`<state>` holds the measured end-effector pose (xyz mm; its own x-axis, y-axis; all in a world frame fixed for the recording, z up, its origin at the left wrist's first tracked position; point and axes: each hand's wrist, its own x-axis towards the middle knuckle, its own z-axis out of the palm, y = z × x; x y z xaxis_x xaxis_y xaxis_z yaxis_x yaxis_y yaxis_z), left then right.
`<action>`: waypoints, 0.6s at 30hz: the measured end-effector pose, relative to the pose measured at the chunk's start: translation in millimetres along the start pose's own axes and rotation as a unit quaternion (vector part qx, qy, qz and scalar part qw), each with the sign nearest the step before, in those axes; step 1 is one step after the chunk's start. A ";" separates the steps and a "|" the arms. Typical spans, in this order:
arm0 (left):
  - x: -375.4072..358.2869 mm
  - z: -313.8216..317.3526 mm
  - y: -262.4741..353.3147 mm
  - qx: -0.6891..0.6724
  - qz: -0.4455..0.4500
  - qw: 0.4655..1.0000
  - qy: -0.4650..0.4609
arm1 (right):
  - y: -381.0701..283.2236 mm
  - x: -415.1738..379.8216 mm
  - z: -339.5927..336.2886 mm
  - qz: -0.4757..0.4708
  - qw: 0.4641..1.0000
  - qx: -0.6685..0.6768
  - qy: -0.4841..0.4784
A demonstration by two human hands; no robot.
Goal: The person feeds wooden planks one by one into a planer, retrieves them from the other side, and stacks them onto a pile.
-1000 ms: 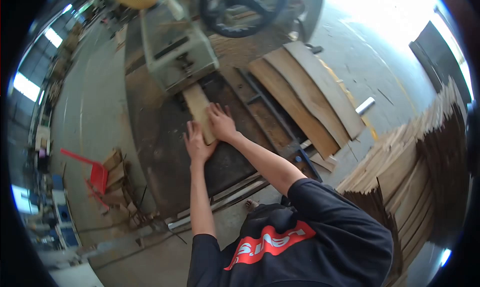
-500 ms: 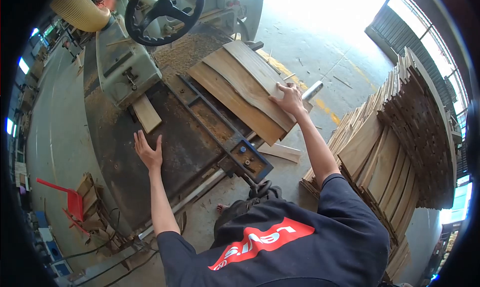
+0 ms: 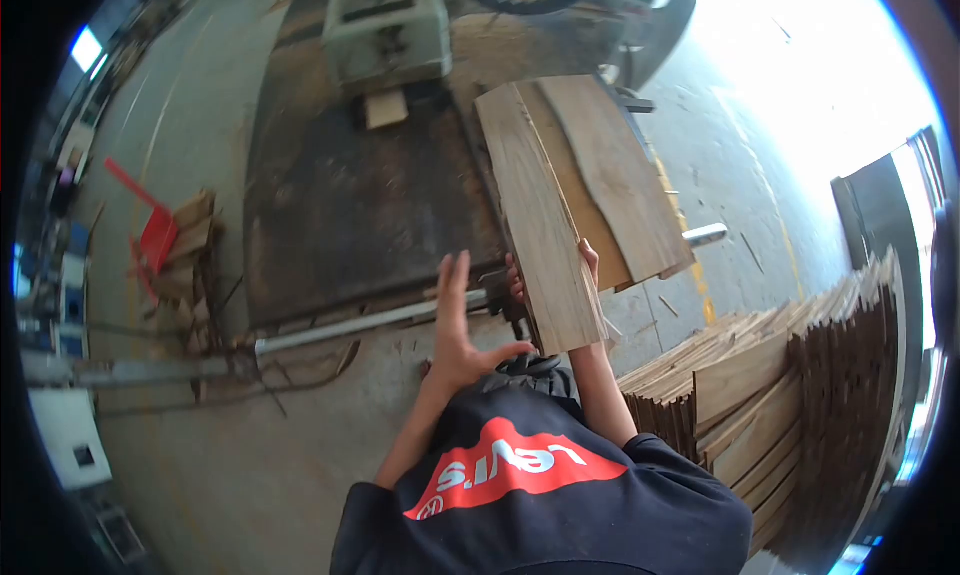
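My right hand (image 3: 588, 258) grips a long wooden board (image 3: 545, 215) from underneath, fingers showing at both of its edges. The board is lifted and slants away from me, its far end over the other boards. My left hand (image 3: 458, 330) is open to the left of the board's near end, thumb and fingers spread, holding nothing. Behind the held board lie more wooden boards (image 3: 610, 175), one with a wavy edge, at the right of the machine table (image 3: 350, 215). A short piece of wood (image 3: 386, 108) sticks out from under the machine head (image 3: 388, 40).
A black handwheel (image 3: 530, 0) is at the top. Tall stacks of boards (image 3: 760, 395) stand on my right. To the left are a red dustpan-like object (image 3: 158, 237) and wood offcuts (image 3: 195, 230). A metal rail (image 3: 370, 320) runs along the table's near edge.
My right hand has lifted a board off the pile and brought it towards me. My left hand has moved from over the table to near the board. The view has swung left.
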<state>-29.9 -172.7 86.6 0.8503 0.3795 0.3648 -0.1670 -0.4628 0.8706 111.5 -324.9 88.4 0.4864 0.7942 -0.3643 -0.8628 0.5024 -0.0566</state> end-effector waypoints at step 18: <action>-32.9 -63.7 -15.3 0.210 -0.045 0.969 -0.119 | 83.3 77.8 -58.5 0.076 0.969 -0.236 0.018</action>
<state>-87.2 -127.0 82.3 0.9514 0.2614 0.1629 0.0892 -0.7400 0.6667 69.4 -241.2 1.0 0.3513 0.8295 -0.4341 -0.8952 0.1618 -0.4153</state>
